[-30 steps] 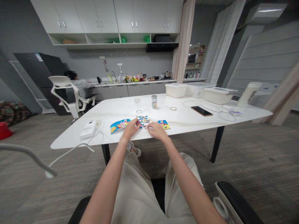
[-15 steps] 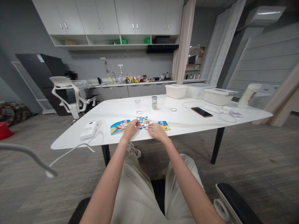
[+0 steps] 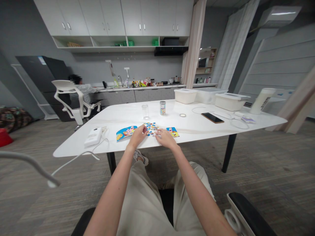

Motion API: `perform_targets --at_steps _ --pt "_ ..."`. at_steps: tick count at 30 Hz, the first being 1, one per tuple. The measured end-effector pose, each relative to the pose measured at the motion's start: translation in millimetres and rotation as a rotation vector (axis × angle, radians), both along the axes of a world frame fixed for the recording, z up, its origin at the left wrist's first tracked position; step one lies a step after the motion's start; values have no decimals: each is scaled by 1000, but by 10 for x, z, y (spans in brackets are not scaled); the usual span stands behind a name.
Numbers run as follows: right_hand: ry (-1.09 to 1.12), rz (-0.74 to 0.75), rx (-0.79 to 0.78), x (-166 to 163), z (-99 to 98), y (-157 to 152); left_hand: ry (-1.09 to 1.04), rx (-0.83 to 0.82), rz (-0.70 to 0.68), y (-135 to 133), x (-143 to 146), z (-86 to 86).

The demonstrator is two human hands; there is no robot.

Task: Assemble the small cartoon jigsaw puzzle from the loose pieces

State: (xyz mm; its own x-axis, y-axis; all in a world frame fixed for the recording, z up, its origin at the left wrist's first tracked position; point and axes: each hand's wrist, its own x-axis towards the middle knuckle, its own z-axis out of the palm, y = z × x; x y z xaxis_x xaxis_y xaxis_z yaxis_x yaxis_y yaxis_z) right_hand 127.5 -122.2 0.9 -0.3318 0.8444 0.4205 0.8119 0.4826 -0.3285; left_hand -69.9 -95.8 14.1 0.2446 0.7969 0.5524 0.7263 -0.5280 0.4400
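A loose pile of small jigsaw puzzle pieces (image 3: 152,125) lies on the white table (image 3: 194,131) in front of me. My left hand (image 3: 139,134) is at the pile's left side, its fingers curled in towards the thumb; whatever they may pinch is too small to make out. On the pile's right side my right hand (image 3: 165,137) rests low, fingers stretched out and touching the nearest pieces. A blue cartoon picture sheet (image 3: 123,132), slightly curled, lies left of my left hand. Beyond my right hand is another cartoon picture (image 3: 173,131), partly covered by that hand.
Behind the pile stand a clear jar (image 3: 145,112) and a printed can (image 3: 162,108), with a round lid (image 3: 182,115) nearby. A phone (image 3: 212,118), cables and lidded bins (image 3: 231,101) occupy the right. A white device (image 3: 93,137) lies left. A person (image 3: 85,91) sits far left.
Both hands stay almost in the same place, with only slight finger movement at the puzzle pieces. The other things have not visibly moved.
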Motion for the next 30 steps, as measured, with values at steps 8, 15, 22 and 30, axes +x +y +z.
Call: perform_targets --at_steps 8,15,22,30 --pt "16 22 -42 -1 -1 -12 49 13 -8 17 -8 -6" --pt "46 12 3 5 23 -16 14 7 -2 5 -6 -5" --pt "29 -2 1 -9 -11 4 25 7 -7 12 -10 -11" --pt "6 -1 3 -11 -12 -15 65 36 -18 34 -13 -17"
